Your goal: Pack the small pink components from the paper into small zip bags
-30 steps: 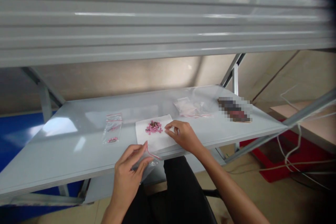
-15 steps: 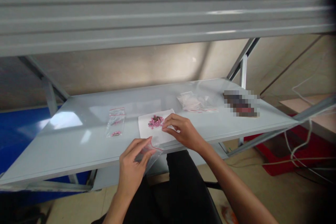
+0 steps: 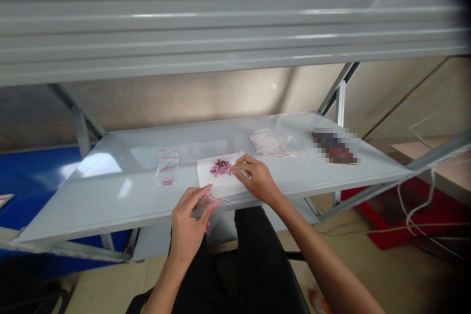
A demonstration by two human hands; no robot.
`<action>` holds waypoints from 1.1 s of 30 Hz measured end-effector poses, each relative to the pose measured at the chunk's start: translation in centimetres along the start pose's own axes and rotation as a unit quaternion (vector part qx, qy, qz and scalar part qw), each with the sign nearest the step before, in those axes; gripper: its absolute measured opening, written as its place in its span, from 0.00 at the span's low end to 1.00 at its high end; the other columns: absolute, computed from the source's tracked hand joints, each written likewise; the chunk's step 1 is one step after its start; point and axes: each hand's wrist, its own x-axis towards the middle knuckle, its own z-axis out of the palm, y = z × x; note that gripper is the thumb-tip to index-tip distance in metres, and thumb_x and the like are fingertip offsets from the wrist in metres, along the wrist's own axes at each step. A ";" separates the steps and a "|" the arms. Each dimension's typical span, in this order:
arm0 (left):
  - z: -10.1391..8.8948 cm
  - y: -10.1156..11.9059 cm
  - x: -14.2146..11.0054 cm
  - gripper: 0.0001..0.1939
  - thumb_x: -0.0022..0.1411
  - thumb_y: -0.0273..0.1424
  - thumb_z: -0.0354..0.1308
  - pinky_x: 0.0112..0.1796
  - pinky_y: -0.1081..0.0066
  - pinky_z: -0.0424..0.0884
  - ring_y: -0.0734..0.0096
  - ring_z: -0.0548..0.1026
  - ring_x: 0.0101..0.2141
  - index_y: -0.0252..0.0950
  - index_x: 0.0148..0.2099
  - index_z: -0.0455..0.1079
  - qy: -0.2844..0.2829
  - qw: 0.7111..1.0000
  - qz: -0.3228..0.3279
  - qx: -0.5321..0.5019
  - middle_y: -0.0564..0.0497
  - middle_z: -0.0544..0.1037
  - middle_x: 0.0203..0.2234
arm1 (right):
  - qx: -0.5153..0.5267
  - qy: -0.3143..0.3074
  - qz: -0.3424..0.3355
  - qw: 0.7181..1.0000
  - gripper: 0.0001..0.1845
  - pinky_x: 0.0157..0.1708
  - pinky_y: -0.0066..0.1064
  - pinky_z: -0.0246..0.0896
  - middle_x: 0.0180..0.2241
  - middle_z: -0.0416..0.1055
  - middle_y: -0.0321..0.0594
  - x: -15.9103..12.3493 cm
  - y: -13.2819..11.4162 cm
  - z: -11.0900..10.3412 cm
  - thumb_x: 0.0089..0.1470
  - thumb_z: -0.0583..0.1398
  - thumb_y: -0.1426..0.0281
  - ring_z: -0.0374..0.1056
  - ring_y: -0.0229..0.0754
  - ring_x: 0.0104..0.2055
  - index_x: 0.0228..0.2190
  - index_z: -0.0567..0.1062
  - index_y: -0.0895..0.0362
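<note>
My left hand (image 3: 189, 221) pinches a small clear zip bag (image 3: 209, 202) with a red seal line at the front edge of the grey shelf (image 3: 121, 201). My right hand (image 3: 255, 179) rests on a white paper sheet (image 3: 221, 184), fingers pinched right next to a little heap of pink beads (image 3: 220, 168); whether a bead is between the fingertips I cannot make out. Both hands are close together at the shelf's front middle.
A filled small zip bag (image 3: 167, 171) lies to the left of the paper. A pile of empty clear bags (image 3: 274, 143) sits at the back right, beside a blurred dark object (image 3: 335, 145). An upper shelf beam (image 3: 235, 29) hangs overhead. White cables (image 3: 423, 201) trail at right.
My right hand has shifted from the paper's right side toward the bead heap. The left hand keeps the bag and has lifted it slightly onto the shelf edge. The camera view has swayed.
</note>
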 end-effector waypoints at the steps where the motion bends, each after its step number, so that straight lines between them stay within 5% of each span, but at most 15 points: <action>1: -0.1 0.0 0.0 0.15 0.66 0.32 0.65 0.40 0.71 0.75 0.68 0.76 0.40 0.42 0.54 0.77 0.000 1.000 -0.007 -0.003 0.49 0.76 0.40 | -0.029 -0.004 0.008 1.000 0.08 0.39 0.32 0.66 0.42 0.77 0.42 0.1 0.5 0.3 0.63 0.62 0.71 0.73 0.41 0.38 0.39 0.83 0.54; 12: 0.3 0.1 0.1 0.14 0.67 0.33 0.64 0.40 0.71 0.74 0.67 0.76 0.41 0.41 0.54 0.76 -0.010 0.999 -0.027 -0.014 0.49 0.76 0.41 | -0.094 -0.058 0.014 0.994 0.06 0.47 0.33 0.65 0.43 0.76 0.40 0.1 1.2 0.8 0.63 0.63 0.70 0.74 0.44 0.45 0.41 0.81 0.54; 20: 0.7 -0.3 0.0 0.13 0.67 0.32 0.63 0.41 0.70 0.74 0.67 0.75 0.41 0.41 0.53 0.76 -0.015 0.999 -0.026 -0.016 0.49 0.76 0.41 | -0.062 -0.036 0.012 0.997 0.06 0.47 0.34 0.66 0.40 0.76 0.42 0.2 1.5 0.9 0.64 0.62 0.71 0.74 0.45 0.43 0.37 0.81 0.55; 24: 0.7 -0.2 0.1 0.13 0.67 0.32 0.63 0.41 0.70 0.74 0.66 0.76 0.41 0.41 0.53 0.76 -0.013 0.999 -0.024 -0.018 0.48 0.76 0.41 | 0.040 -0.017 -0.013 0.999 0.05 0.43 0.35 0.66 0.37 0.77 0.42 0.2 -0.4 0.0 0.62 0.64 0.69 0.73 0.44 0.40 0.34 0.82 0.55; 29: 1.0 0.0 0.0 0.15 0.66 0.32 0.63 0.40 0.69 0.75 0.65 0.77 0.41 0.41 0.55 0.76 -0.020 1.000 -0.017 -0.018 0.48 0.77 0.41 | 0.142 -0.116 -0.072 0.981 0.05 0.39 0.31 0.65 0.37 0.76 0.40 -0.6 -3.8 -0.9 0.62 0.65 0.69 0.71 0.40 0.39 0.34 0.82 0.54; 33: 1.2 0.0 -0.1 0.14 0.66 0.32 0.64 0.40 0.69 0.76 0.65 0.77 0.40 0.41 0.53 0.76 -0.016 1.000 -0.016 -0.020 0.48 0.77 0.40 | 0.147 -0.137 -0.077 0.977 0.08 0.36 0.30 0.65 0.38 0.76 0.40 -0.8 -3.9 -0.9 0.64 0.62 0.68 0.71 0.39 0.36 0.36 0.83 0.53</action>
